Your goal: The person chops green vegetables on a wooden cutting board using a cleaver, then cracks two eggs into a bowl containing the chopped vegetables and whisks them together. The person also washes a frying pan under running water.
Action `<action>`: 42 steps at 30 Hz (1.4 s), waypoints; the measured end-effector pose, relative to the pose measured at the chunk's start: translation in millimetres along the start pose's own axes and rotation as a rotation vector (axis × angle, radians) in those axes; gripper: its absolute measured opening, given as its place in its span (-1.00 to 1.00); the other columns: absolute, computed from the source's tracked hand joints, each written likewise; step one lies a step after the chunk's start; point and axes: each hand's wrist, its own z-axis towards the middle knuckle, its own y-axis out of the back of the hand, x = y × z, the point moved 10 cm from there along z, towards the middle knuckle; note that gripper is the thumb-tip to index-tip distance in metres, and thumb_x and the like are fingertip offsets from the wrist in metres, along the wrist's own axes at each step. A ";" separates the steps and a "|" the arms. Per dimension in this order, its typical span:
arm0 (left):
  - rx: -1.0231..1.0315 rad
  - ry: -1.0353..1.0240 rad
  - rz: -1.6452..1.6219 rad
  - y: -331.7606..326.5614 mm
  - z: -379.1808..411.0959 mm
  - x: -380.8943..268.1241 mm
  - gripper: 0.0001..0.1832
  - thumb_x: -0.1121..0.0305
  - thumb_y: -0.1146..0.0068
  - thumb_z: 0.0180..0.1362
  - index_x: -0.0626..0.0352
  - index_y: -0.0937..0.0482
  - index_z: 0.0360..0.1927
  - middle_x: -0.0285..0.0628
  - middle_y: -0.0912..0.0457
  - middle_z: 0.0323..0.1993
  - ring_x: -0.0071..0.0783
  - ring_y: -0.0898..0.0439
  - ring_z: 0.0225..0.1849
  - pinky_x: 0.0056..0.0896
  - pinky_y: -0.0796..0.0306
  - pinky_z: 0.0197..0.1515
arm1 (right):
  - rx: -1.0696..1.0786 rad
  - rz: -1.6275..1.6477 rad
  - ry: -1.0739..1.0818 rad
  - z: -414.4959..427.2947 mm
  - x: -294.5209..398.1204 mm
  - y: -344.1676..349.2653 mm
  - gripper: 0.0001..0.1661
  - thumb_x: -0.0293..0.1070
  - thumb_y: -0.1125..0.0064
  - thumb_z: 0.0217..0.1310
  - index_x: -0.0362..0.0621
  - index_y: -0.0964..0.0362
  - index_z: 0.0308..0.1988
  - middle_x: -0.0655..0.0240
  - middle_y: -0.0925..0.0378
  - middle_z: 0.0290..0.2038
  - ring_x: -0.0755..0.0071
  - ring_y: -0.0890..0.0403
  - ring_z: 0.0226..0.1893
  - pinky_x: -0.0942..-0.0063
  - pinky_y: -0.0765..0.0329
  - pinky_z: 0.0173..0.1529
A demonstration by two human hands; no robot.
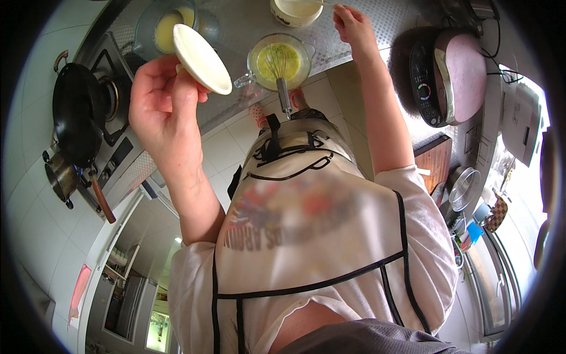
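Note:
My left hand point(163, 101) grips a white round lid point(203, 59) by its small knob and holds it tilted above the counter. Between the fingers of my right hand point(356, 26) is a thin pale handle point(327, 3), probably a spoon's; its far end cannot be made out at the picture's top edge. Below that handle stands a white pot with dark marks point(296, 15). Nearer to me, a clear glass jug point(252, 66) contains yellow liquid with green bits point(265, 62). A wire whisk point(283, 90) leans in it, its handle over the rim.
Behind my left hand is a clear bowl point(148, 26) of yellow liquid. A black wok point(75, 115) sits at the gas stove point(106, 57), beside a small metal pot point(59, 175). To the right are a pink-lidded electric griddle point(462, 79), a wooden board point(433, 161) and a strainer point(464, 188).

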 end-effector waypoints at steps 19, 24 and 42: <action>0.170 -0.007 -0.027 -46.1 5.5 10.6 -0.82 0.49 -0.18 0.22 0.40 -0.51 -0.17 -0.23 -0.64 -0.38 -0.63 -0.61 -0.39 -0.64 -0.47 -0.31 | 0.124 -0.379 0.336 -179.9 68.2 29.0 -0.72 -0.32 -0.11 0.34 -0.28 -0.40 -0.41 0.35 -0.24 -0.67 0.62 -0.24 -0.60 0.51 -0.25 -0.51; 0.169 -0.021 0.046 -51.2 8.6 17.9 -0.82 0.49 -0.14 0.26 0.37 -0.53 -0.12 -0.23 -0.63 -0.31 -0.62 -0.57 -0.39 -0.64 -0.40 -0.33 | 0.098 -0.461 0.466 -188.1 82.0 23.7 -0.71 -0.30 -0.11 0.35 -0.25 -0.41 -0.43 0.35 -0.25 -0.68 0.61 -0.27 -0.63 0.46 -0.27 -0.53; 0.232 -0.317 0.967 -182.9 100.9 138.4 -0.87 0.41 -0.16 0.01 0.21 -0.56 -0.37 0.09 -0.60 -0.32 0.10 -0.60 -0.18 0.00 -0.50 -0.11 | 0.003 -0.407 0.474 -4.7 60.1 -16.7 -0.52 -0.11 0.12 0.40 -0.29 -0.54 -0.30 -0.08 -0.60 -0.38 -0.16 -0.64 -0.27 0.11 -0.50 -0.14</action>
